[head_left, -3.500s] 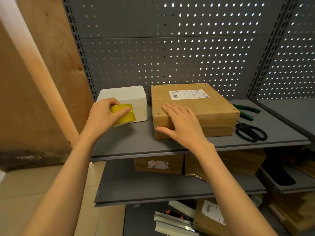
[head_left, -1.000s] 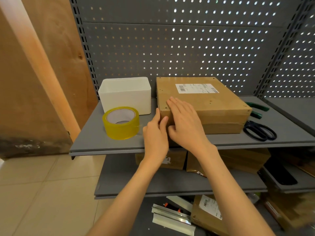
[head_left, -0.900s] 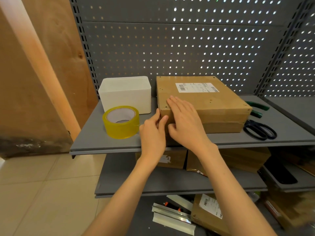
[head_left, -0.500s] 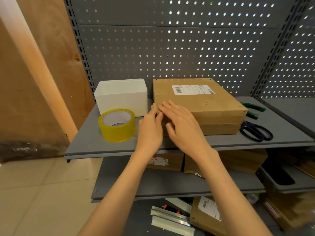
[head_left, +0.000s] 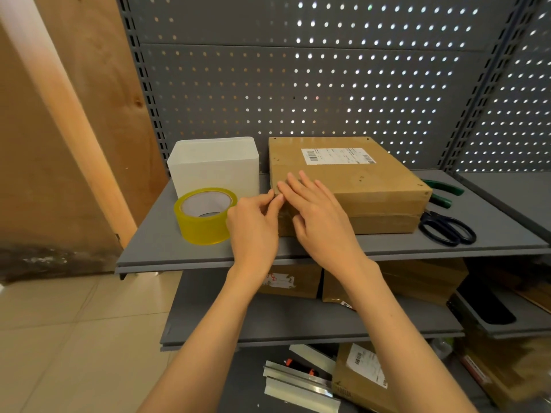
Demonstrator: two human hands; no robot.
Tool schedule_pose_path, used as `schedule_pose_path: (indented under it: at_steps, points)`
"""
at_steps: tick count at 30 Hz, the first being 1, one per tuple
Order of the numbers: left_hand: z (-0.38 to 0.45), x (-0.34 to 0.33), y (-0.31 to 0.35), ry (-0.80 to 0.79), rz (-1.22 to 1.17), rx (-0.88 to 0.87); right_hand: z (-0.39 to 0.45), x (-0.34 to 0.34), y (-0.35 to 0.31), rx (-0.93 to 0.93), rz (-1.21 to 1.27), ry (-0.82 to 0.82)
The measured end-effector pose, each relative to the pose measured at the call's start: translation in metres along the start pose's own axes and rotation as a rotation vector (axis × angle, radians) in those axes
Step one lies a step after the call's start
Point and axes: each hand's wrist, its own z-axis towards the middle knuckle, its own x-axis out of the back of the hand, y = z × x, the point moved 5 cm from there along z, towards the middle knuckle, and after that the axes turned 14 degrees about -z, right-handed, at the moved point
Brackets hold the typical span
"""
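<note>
1. Left hand (head_left: 253, 225): the grip is drawn together, thumb and forefinger meeting at the 7 o'clock corner of the cardboard box (head_left: 372, 186). Whether they pinch a tape end or only the carton edge cannot be told.
2. Right hand (head_left: 319, 216): the grip is apart, with straight fingers pressed flat on the same corner, touching the left fingertips.
3. The cardboard box lies flat on the shelf (head_left: 179, 251), label up, with its front edge near the shelf lip.

Hazards, judged from this position:
- Corner tear. Cause: a hard pull by the pinching fingers on soft cardboard.
- Box slides toward 6 o'clock and off the lip. Cause: a pull toward the body while the right hand eases its pressure.
- Tape roll (head_left: 205, 225), just beside the left hand at 9 o'clock, gets knocked over the edge. Cause: the left wrist swinging outward.
- Scissors (head_left: 447, 231), at 3 o'clock of the box, get pushed. Cause: the box shifting sideways.
- White bin (head_left: 214, 165), at 12 o'clock of the roll, is unlikely to be disturbed
</note>
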Motion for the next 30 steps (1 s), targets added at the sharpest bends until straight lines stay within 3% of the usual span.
schedule_pose_path:
  at_steps: [3,7,12,17,20,24,30]
  points:
    - [0.005,0.013,-0.001,-0.061,0.052,-0.018,-0.002,0.001,0.000,0.000,0.049,-0.049]
    - [0.020,0.047,-0.003,-0.142,0.146,-0.103,-0.006,0.015,0.000,-0.155,0.414,0.002]
    - [0.037,0.059,-0.044,-0.570,0.442,0.095,0.005,0.013,-0.007,-0.185,0.396,0.019]
    - [0.038,0.057,-0.053,-0.689,0.719,0.086,0.013,0.004,-0.015,-0.165,0.332,-0.019]
    - [0.043,0.060,-0.050,-0.635,0.651,0.072,0.010,0.003,-0.016,-0.184,0.309,-0.003]
    - [0.046,0.078,-0.035,-0.434,0.346,0.121,0.007,0.014,-0.020,-0.194,0.408,0.105]
    - [0.039,0.092,-0.001,-0.240,-0.029,0.037,0.009,0.051,-0.036,-0.122,0.556,0.311]
